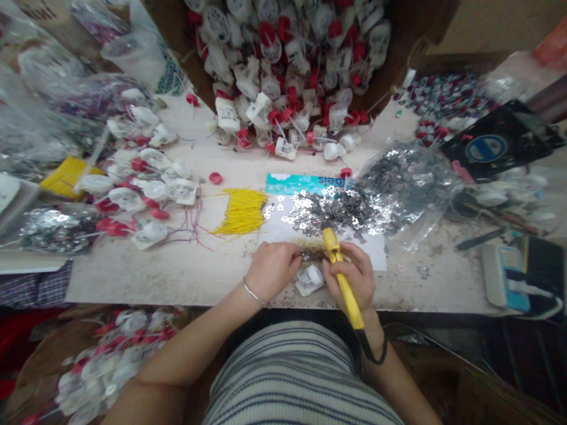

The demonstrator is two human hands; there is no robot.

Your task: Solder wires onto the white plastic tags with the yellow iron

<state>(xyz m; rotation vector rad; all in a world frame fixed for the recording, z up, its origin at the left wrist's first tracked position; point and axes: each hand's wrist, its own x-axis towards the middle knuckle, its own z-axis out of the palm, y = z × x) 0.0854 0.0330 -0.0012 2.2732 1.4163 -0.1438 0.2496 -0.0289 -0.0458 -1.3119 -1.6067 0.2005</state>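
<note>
My right hand (354, 277) is wrapped round a yellow tool (345, 289) with a dark tip, which points up and left toward a heap of small shiny metal pieces (349, 209). Opposite it, my left hand (274, 268) has its fingers pinched together at a small pile of fine brownish bits (312, 249); what they hold is too small to tell. A white plastic part (309, 280) lies on the table between my hands, close to the front edge. Yellow wires (243, 211) lie in a bundle beyond my left hand.
White and red plastic parts (153, 189) with thin wires lie at the left. A large box (398, 65) of similar parts stands at the back. On the right are a clear bag (407, 183) of metal pieces, a black fan-like object (505, 141) and a white-blue device (505, 277).
</note>
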